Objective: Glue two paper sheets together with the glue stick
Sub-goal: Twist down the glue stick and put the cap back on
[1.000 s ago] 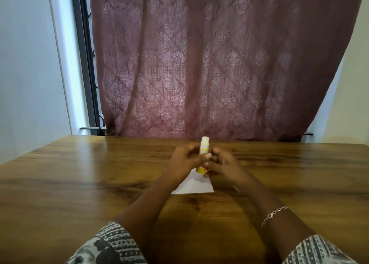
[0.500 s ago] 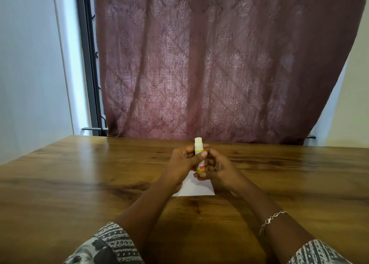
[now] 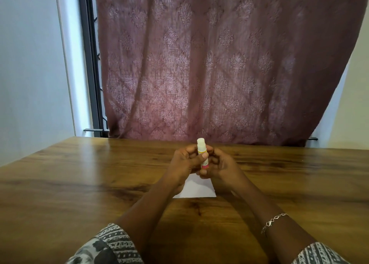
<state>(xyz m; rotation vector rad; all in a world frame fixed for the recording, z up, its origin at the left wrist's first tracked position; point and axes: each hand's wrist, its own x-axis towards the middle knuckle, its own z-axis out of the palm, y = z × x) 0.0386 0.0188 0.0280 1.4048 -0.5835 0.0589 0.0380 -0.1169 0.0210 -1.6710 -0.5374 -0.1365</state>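
Both the left hand [image 3: 184, 161] and right hand [image 3: 220, 166] curl their fingers [image 3: 204, 155] around one upright glue stick [image 3: 202, 148] above one visible white paper sheet [image 3: 196, 187] on the bench [image 3: 79, 183].

A mauve patterned curtain [image 3: 219, 64] hangs behind a glossy wooden table [image 3: 69, 183], covering most of a window with a dark metal frame [image 3: 89, 64]. Pale walls [image 3: 30, 64] stand either side, and daylight glows through the cloth.
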